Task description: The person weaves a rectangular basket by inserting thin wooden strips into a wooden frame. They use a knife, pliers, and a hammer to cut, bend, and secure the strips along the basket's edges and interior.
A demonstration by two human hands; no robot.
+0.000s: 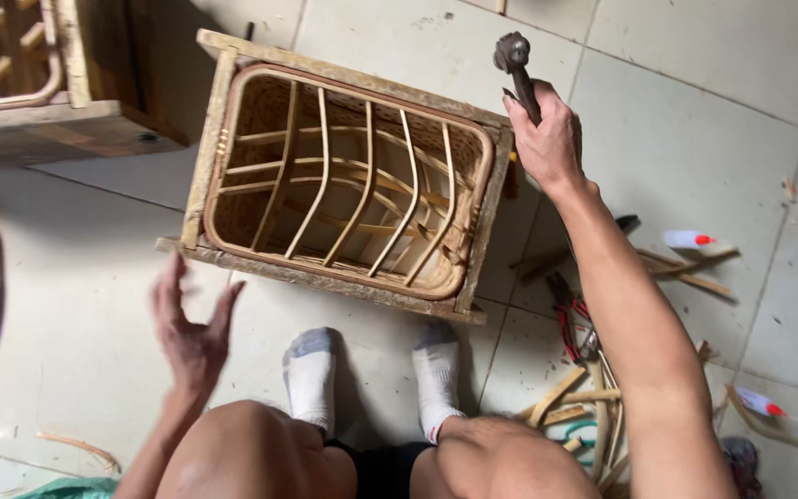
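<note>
Nearest the camera, two feet in grey-toed white socks point(311, 377) are planted on the tiled floor point(695, 139). The left hand point(191, 328) is held open, fingers spread, touching nothing, just short of the wooden frame point(207, 148). Rattan offcuts point(573, 399) and red-handled pliers point(567, 319) lie beneath the right forearm. Farther off, the rattan basket point(348, 185) sits inside the frame. The right hand point(547, 139) is closed around a hammer point(516, 66), raised beside the frame's far right corner.

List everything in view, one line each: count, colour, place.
Rattan basket frame: one, tan, inside a wooden mould, centre floor.
Wooden mould: one, weathered brown, around the basket.
Hammer: one, dark metal, raised in the right hand.
Pliers: one, red-handled, floor at right.
Rattan offcuts: several, tan, floor lower right.
Socks: two, white and grey, below the mould.
Left hand: one, open, empty, near the mould's corner.
Right hand: one, gripping the hammer.
</note>
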